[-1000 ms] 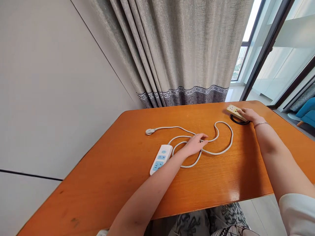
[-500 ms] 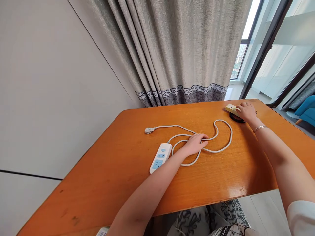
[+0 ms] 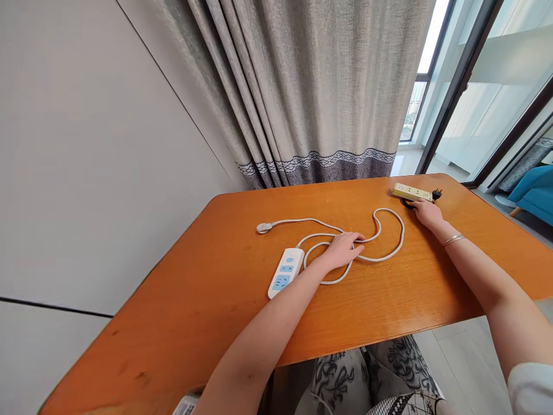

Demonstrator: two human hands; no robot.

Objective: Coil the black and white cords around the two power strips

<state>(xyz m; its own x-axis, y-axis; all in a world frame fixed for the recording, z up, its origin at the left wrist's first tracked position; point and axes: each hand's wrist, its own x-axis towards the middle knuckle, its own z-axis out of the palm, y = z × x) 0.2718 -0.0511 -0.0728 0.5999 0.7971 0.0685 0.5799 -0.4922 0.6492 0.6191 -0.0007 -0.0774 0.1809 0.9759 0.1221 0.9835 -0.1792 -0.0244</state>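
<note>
A white power strip with blue socket faces lies on the wooden table. Its white cord spreads in loose loops to the right, and the plug rests flat beyond the strip. My left hand lies across the crossing of the loops, fingers stretched over the cord and thumb apart. At the far right, a pale yellow power strip has a black plug at its right end. Just in front of it, my right hand has its fingertips closed at the black cord; the fingertips are partly hidden.
The wooden table meets a pale wall on the left. A grey curtain hangs behind its far edge. A white object with printing sits at the near edge, partly cut off. A blue chair stands beyond the table on the right.
My right hand has slid off the top of the yellow power strip to its near side, at the black cord. My left hand stays on the white cord. The view has shifted slightly.
</note>
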